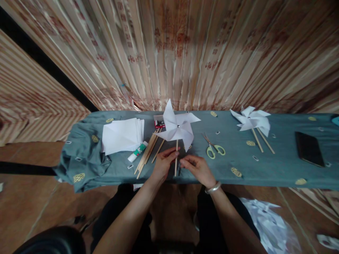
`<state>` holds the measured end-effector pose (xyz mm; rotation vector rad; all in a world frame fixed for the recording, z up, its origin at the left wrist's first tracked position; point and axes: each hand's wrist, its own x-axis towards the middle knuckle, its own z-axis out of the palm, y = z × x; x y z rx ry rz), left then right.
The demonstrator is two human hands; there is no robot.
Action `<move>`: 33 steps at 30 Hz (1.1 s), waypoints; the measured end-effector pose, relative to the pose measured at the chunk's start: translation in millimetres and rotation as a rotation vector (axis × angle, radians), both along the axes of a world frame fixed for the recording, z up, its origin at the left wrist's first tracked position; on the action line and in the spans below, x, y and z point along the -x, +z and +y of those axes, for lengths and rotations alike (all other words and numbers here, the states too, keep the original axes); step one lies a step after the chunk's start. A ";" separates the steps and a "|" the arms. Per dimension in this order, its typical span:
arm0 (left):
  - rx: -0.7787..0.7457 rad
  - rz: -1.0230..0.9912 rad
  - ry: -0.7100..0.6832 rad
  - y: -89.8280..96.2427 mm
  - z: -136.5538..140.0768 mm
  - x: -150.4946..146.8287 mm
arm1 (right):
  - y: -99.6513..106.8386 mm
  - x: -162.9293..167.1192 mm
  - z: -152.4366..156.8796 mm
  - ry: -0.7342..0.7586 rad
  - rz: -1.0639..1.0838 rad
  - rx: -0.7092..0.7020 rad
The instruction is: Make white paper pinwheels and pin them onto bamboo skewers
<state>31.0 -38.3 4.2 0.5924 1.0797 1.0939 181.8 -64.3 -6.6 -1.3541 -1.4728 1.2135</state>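
A white paper pinwheel (182, 131) with a shiny pin at its centre stands on a thin wooden stick in front of me. My left hand (164, 163) pinches that stick between thumb and fingers, just below the paper blades. Close beside the stick on its right is my right hand (197, 168), fingers curled in with the thumb against them. Whether anything sits in those fingertips is hidden. Left of the pinwheel lie several wooden sticks (148, 151), a green-and-white glue stick (137, 151) and a small red box (159, 121) of pins.
A stack of white paper (122, 135) lies on the left of the cloth-covered table (233, 155). Green-handled scissors (214, 148), finished pinwheels (251, 120) and a dark phone (309, 149) lie to the right. White paper pieces in a clear bag (267, 222) are on the floor.
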 end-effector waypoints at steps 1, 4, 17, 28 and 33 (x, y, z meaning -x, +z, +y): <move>0.014 -0.005 -0.005 0.5 -0.5 -0.3 | 1.7 -6.4 3.9 -0.086 0.013 -0.015; 0.054 -0.025 -0.032 1.0 -1.9 -1.1 | 5.7 -20.9 13.3 -0.279 0.045 -0.049; 0.023 -0.060 0.011 2.1 5.2 1.5 | -7.8 22.5 3.4 0.145 -0.095 -0.016; -0.012 0.045 0.014 -3.1 2.4 3.2 | -6.0 17.0 5.9 0.150 -0.078 -0.009; -0.027 0.067 0.027 -4.3 3.1 3.8 | -5.8 4.7 13.4 -0.076 0.004 -0.029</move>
